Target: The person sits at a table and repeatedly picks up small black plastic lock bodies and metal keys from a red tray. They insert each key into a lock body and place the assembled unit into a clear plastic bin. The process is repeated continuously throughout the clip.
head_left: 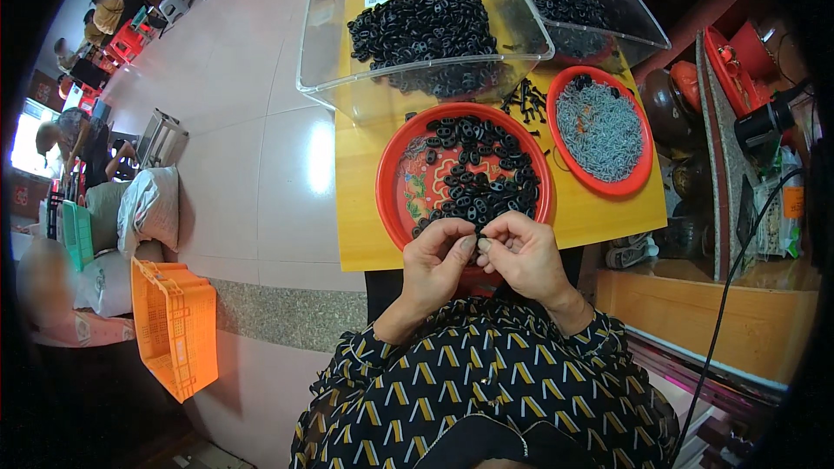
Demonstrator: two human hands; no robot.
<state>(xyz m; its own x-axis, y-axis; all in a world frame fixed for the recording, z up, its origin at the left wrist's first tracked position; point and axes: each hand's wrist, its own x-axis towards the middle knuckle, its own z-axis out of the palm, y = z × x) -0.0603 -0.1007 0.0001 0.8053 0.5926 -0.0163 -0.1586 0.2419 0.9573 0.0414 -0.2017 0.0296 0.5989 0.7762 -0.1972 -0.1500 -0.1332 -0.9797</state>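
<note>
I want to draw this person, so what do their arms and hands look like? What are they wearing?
Both hands, the left hand and the right hand, are bare: no gloves, and no rings or watch that can be seen. The sleeves are dark, almost black, with a repeating pattern of small slanted yellow and white bars. They end just short of the wrists.

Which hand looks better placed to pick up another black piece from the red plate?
Probably the right hand: its fingers lie beside the black pieces heaped on the red plate; the left hand sits farther from them.
</note>
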